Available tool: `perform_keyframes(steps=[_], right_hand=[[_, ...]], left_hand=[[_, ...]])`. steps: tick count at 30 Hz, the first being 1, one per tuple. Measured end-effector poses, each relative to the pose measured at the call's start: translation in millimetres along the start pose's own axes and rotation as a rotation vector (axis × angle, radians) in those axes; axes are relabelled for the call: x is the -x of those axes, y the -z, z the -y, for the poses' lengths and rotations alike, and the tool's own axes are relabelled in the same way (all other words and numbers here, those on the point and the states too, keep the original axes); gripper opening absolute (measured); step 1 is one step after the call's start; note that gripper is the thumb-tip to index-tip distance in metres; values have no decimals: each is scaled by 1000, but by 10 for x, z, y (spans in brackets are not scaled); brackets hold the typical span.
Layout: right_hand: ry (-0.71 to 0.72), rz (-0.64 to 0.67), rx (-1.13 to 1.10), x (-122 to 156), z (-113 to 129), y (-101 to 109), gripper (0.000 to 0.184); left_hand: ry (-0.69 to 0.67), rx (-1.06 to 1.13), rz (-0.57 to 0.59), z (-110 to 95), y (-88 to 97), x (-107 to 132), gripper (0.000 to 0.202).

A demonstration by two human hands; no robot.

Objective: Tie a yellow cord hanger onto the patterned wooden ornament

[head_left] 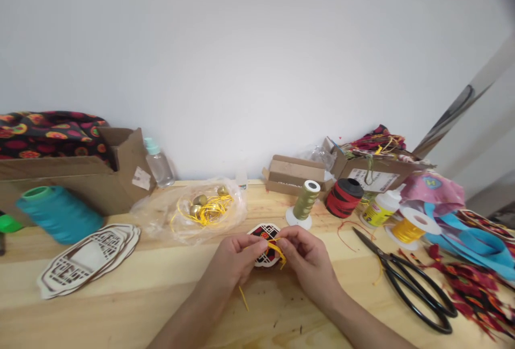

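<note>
Both hands meet low in the middle of the view, over the wooden table. My left hand [238,259] pinches a yellow cord [277,247] between thumb and forefinger, and a loose end of it hangs below that hand. From the other side my right hand [306,259] is closed on the same cord, the fingertips a short way from the left ones. Just behind the fingers is a patterned ornament [263,229] with a white cut-out frame and dark red fabric. The fingers partly cover it, and I cannot tell whether the cord is fastened to it.
Black scissors [406,279] lie at the right, near a glue bottle [380,208] and a yellow cord spool [410,226]. A green thread spool [306,201] stands behind my right hand. At the left are a plastic bag [231,215] with bells, stacked wooden frames [86,260] and a teal thread cone [60,215].
</note>
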State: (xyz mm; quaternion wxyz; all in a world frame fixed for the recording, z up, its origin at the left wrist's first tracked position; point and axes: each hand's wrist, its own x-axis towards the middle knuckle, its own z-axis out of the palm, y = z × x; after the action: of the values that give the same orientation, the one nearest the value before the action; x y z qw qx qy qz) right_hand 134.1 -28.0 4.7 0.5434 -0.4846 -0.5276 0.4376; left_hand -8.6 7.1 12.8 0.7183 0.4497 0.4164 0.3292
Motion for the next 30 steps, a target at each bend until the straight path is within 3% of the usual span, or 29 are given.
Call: perform_keyframes(steps=[7,16,24,30], right_hand=[[23,40,-72,20,-11,-6,12],[-90,21,-213,-7,-11,-53,21],[102,-18,71,-48,-51,3,19],[246,-99,266,-62,33,39,22]], left_hand=[[-5,-14,19,19,-5,0,28],[-60,-24,71,44,3,-12,31],[-54,11,-63,70,-13,-44,34],[-165,36,-103,18,-109,-1,36]])
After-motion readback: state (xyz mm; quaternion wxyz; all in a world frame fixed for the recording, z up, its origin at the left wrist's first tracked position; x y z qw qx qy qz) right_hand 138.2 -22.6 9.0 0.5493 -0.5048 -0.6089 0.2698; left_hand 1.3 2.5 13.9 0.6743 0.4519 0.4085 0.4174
